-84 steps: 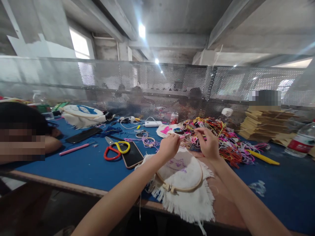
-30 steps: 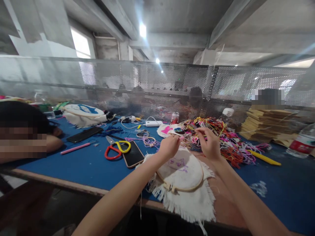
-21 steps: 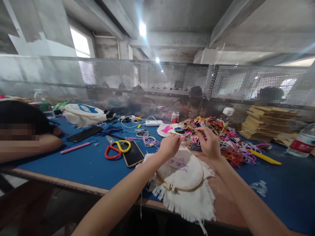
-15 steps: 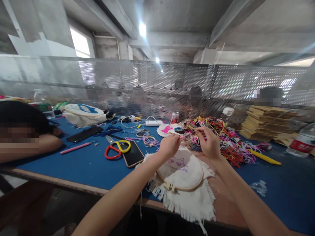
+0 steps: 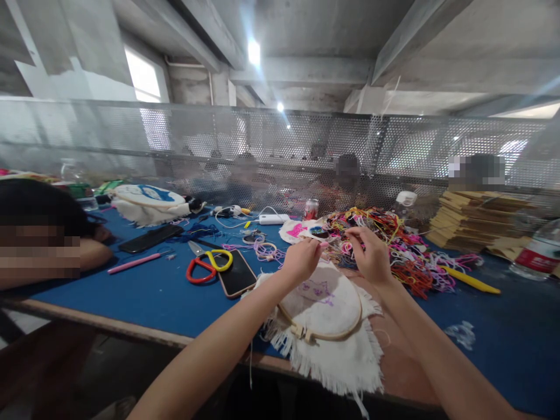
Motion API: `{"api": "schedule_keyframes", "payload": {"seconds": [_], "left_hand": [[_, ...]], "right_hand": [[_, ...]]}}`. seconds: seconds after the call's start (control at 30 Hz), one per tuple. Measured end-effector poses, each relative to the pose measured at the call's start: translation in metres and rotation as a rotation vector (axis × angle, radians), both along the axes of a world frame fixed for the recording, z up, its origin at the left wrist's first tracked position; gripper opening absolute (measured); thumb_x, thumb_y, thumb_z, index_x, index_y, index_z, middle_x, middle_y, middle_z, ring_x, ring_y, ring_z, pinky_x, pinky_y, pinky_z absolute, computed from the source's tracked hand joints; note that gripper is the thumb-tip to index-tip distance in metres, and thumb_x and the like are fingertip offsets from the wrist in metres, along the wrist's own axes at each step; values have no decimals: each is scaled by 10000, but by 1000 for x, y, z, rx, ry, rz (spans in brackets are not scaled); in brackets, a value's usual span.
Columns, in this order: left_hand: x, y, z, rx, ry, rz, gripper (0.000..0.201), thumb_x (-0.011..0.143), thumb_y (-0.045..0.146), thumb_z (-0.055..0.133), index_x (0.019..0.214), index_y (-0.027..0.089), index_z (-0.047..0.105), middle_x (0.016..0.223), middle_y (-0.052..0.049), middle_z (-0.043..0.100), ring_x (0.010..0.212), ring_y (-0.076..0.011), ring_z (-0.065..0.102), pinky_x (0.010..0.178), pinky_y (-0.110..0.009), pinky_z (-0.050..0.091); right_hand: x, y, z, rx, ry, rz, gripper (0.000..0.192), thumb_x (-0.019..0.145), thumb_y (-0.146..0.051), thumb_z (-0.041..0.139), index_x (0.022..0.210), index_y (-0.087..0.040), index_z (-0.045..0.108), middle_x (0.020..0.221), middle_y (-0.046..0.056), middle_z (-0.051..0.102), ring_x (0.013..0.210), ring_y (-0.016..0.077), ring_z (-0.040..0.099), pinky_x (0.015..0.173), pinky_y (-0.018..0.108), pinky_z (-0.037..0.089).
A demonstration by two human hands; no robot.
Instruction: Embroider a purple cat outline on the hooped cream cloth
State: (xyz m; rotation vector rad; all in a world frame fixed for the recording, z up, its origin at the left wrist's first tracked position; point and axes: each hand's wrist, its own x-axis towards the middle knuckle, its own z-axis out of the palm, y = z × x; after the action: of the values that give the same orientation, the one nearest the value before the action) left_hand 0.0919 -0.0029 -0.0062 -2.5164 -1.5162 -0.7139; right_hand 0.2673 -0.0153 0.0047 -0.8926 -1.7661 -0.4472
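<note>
Above the far part of the embroidery hoop (image 5: 336,336), my left hand (image 5: 303,258) is closed round a slim pink tool (image 5: 323,245); only its pink end shows past the fingers. My right hand (image 5: 371,254) is raised a little to the right, thumb and fingertips pinched together; whatever lies between them is too fine to make out. White cloth (image 5: 336,364) with frayed edges is stretched in the hoop and hangs over the table edge. Purple outlines (image 5: 317,290) are drawn or stitched on it. Behind my hands lies a tangled heap of coloured yarn (image 5: 411,251).
Red-and-yellow-handled scissors (image 5: 207,265) rest against a phone (image 5: 236,274) on the blue table (image 5: 144,303). A pink pen-like tool (image 5: 135,263) and a dark phone (image 5: 151,238) lie further left, near a person leaning on the table (image 5: 94,256). A yellow tool (image 5: 470,280) and a bottle (image 5: 536,254) are right.
My right hand has shifted very slightly to the left, toward my left hand. The hoop and my left hand stay put.
</note>
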Motion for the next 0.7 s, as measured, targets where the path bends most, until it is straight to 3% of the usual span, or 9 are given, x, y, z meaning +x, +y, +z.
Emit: {"api": "schedule_keyframes", "payload": {"seconds": [0.4, 0.7], "left_hand": [[-2, -1, 3, 19, -4, -25, 392, 936, 420, 197, 908, 188, 512, 926, -59, 617, 834, -173, 599, 654, -244, 418], [-2, 5, -2, -31, -17, 0, 485, 933, 441, 169, 904, 169, 570, 950, -81, 636, 859, -181, 606, 686, -254, 423]], "right_hand": [[0, 3, -3, -84, -37, 0, 139, 889, -215, 420, 882, -203, 558, 843, 57, 635, 803, 189, 602, 742, 318, 469], [4, -1, 5, 74, 178, -68, 143, 887, -225, 413, 932, -200, 545, 874, 77, 613, 840, 198, 588, 765, 344, 468]]}}
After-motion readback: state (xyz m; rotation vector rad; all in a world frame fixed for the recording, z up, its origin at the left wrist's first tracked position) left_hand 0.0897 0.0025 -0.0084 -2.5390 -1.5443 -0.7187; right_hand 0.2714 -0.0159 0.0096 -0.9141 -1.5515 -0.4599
